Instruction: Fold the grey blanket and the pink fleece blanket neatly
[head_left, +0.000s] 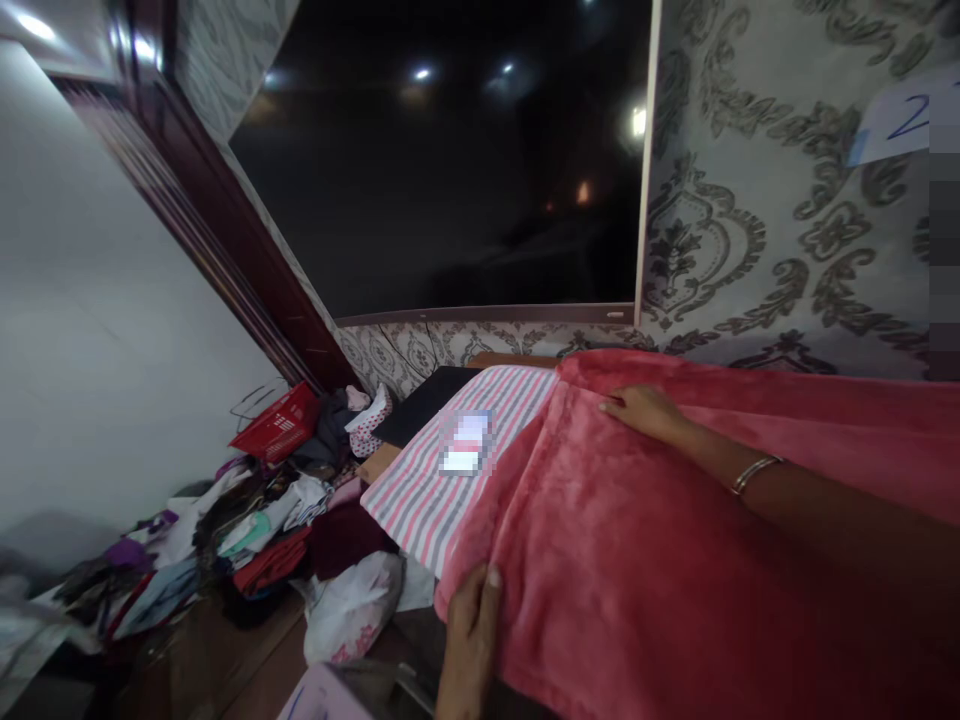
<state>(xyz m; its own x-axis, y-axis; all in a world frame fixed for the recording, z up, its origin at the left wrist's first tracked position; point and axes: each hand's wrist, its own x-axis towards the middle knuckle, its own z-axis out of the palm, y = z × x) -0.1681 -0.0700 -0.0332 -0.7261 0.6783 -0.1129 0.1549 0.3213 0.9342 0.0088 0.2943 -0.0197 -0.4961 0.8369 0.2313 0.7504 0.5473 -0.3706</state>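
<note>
A plush red blanket (637, 540) covers the right side of the table. At its near left corner, my left hand (472, 610) grips the edge, thumb on top. My right hand (645, 411), with a silver bangle on the wrist, is farther back on the blanket, its fingers drawn together on the fabric near the far left edge. Left of the blanket lies a striped pink, grey and white cloth (420, 500), partly covered by it. A lit phone (466, 443), its screen blurred out, rests on that cloth.
A large dark television (465, 170) hangs on the patterned wall (705, 230). On the left, heaped clothes (262, 540) lie beside a red basket (277, 425) and a white plastic bag (352, 605). A dark flat panel (427, 400) sits behind the striped cloth.
</note>
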